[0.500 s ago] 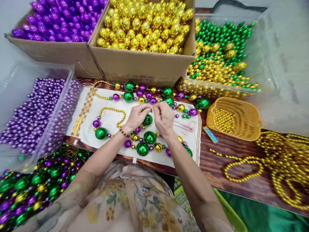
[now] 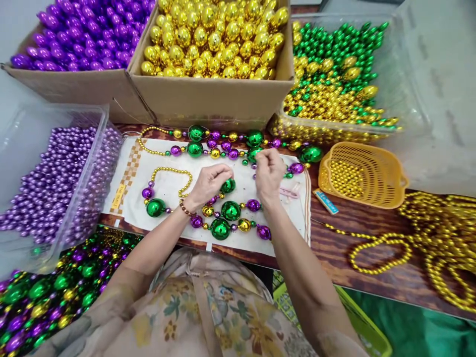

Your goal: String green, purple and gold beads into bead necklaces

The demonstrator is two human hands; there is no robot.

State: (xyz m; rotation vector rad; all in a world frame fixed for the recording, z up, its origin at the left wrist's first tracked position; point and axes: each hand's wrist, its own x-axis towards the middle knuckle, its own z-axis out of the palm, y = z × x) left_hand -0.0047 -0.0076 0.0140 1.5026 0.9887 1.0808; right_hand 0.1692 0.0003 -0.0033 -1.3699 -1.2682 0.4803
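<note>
Clock hub is being taken at mid-cloth, 12 pointing away from the wearer.

- Bead strand (image 2: pixel 220 229), green, purple and gold, is lying on the white cloth (image 2: pixel 133 211), running from 9 o'clock through 6 to 4, passing beneath the left wrist. A chain of small gold beads (image 2: pixel 172 169) is curving at 10.
- Left hand (image 2: pixel 211 183) is hovering near the hub, thumb and fingertips pressing together just beside a large green bead (image 2: pixel 228 186). Whether thread is sitting in that pinch, I cannot tell.
- Right hand (image 2: pixel 269 173) is standing apart from the left at 2 o'clock, fingers curling in and tips pressing together; anything between them is going unresolved.
- Second strand (image 2: pixel 195 149) is stretching along the cloth's far edge from 10 to 2, near the right fingertips.
- Pink tool (image 2: pixel 289 192), partly hidden, is lying at 3, just beside the right wrist. Beyond it, also at 3, a blue packet (image 2: pixel 326 202) and a yellow basket (image 2: pixel 388 184) are resting; the basket is holding small gold beads.
- Cardboard box (image 2: pixel 208 96) of gold oval beads is standing at 12; clear tub (image 2: pixel 63 110) of purple beads is standing at 9.
</note>
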